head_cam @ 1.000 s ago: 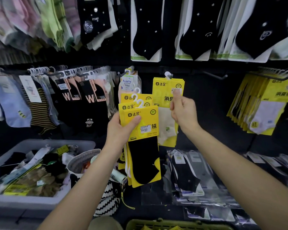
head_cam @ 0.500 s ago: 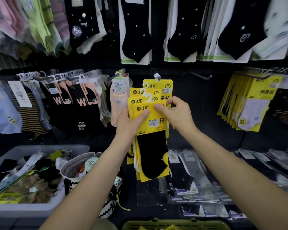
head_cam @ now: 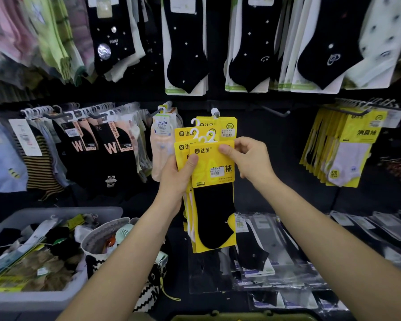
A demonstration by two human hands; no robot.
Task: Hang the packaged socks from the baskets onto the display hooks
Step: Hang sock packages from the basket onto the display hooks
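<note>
Sitting low at left, a grey bin heaped with loose sock packs. The left hand grips a fanned stack of yellow sock packs, thumb across the front card. The right hand pinches the front pack's top edge. The stack is held just below the display hook, where matching packs hang. A row of white-sock packs hangs far right.

Green basket — cropped below, sock packs mostly overlapped

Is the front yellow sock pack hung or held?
Held: left hand and right hand grip the yellow sock pack; its hanger sits below the display hook.
</note>
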